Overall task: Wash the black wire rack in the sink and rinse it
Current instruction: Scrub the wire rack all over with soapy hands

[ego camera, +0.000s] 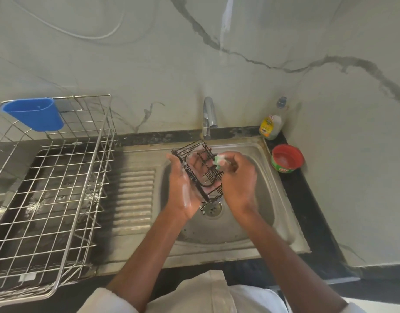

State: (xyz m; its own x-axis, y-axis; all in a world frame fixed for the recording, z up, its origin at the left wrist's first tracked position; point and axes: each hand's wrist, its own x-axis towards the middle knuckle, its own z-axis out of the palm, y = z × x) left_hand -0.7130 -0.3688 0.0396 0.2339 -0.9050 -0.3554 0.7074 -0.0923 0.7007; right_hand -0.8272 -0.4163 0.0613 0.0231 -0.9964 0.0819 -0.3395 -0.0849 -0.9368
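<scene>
The small black wire rack [200,171] is held tilted over the steel sink [257,199], above the drain. My left hand [183,188] grips its left side from beneath, with soap foam on the palm. My right hand [236,177] pinches a soapy green and white scrub sponge [220,161] against the rack's right edge. The tap [209,117] stands behind the rack; no water stream is visible.
A large steel dish rack [59,177] with a blue plastic cup holder [34,114] fills the counter on the left. A dish soap bottle [271,123] and a red open tub of soap [286,158] stand at the right. The sink's ribbed drainboard [133,195] lies between.
</scene>
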